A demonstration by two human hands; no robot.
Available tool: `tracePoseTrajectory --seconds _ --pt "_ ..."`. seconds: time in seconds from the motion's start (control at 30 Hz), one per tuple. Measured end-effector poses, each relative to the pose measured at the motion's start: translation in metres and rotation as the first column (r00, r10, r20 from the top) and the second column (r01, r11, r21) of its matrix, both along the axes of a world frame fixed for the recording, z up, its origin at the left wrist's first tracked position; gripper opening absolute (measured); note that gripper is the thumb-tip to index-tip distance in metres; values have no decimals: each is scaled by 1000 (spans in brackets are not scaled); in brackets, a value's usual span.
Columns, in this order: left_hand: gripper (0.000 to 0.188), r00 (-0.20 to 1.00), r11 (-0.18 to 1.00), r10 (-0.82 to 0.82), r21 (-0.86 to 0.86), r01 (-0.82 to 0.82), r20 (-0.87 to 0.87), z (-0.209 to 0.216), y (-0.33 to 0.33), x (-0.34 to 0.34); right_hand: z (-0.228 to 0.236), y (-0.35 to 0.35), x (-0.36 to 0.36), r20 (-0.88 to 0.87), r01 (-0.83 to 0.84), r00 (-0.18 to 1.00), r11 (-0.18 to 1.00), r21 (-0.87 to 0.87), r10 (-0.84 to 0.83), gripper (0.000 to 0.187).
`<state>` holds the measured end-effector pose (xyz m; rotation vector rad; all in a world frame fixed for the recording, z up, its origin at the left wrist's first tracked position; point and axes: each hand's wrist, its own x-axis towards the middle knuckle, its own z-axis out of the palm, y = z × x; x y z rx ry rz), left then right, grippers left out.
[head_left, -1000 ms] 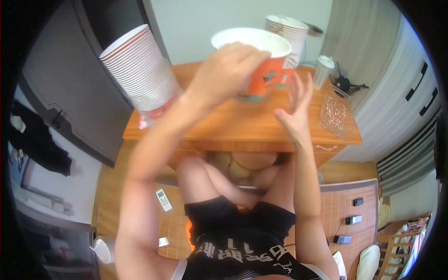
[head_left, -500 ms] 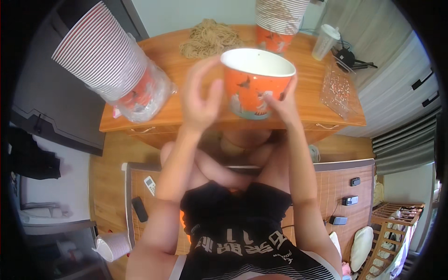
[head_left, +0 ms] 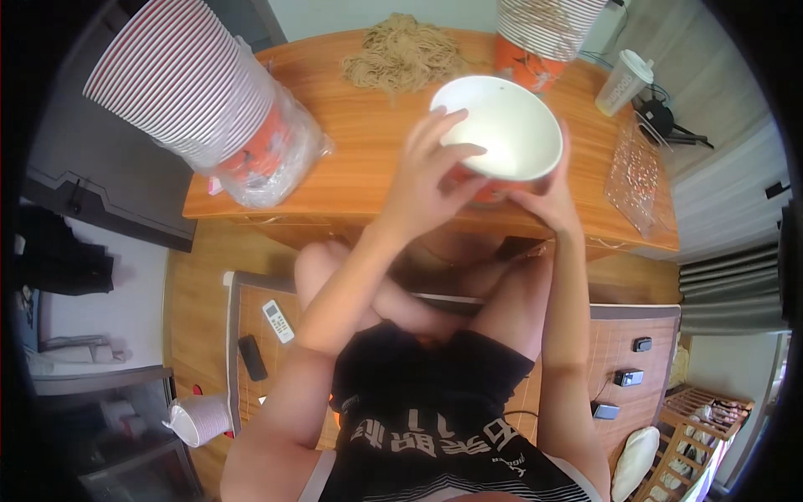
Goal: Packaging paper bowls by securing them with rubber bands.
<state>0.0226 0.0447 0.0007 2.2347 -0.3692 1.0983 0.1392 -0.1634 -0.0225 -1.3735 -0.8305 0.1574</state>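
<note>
A paper bucket (head_left: 523, 138), orange outside and white inside, is tilted so that its hollow faces me, above the table's near edge. My right hand (head_left: 552, 197) grips its right side, the thumb across the front and the fingers behind. My left hand (head_left: 435, 171) is at the bucket's left side with fingers spread and curved over the rim; whether they touch it is unclear. Beyond the bucket lies a tangled heap of tan cord (head_left: 400, 54).
On the wooden table (head_left: 360, 159) stand a tall stack of buckets in plastic wrap (head_left: 184, 92), another stack (head_left: 544, 42) at the back, a lidded plastic cup (head_left: 623, 84) and a clear bag of small beads (head_left: 640, 176). A remote control (head_left: 278, 321) and a phone (head_left: 251, 358) lie on the mat below.
The bucket has moved right and tipped toward me, showing more of its inside. My left hand has come from beside it to its rim. The view has shifted slightly.
</note>
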Motion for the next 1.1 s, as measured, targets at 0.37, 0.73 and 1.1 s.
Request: tracePoseTrajectory --seconds 0.37,0.73,1.1 --pt "19 893 868 292 -296 -398 -342 -26 142 37 -23 -39 17 -181 168 979 890 424 -98 105" --pt "16 807 912 396 86 -401 -438 -19 144 158 -27 -45 18 -257 328 936 859 392 -240 75" --pt "22 789 840 527 337 -426 -315 -25 99 181 -29 -48 20 -261 343 930 870 354 -260 66"
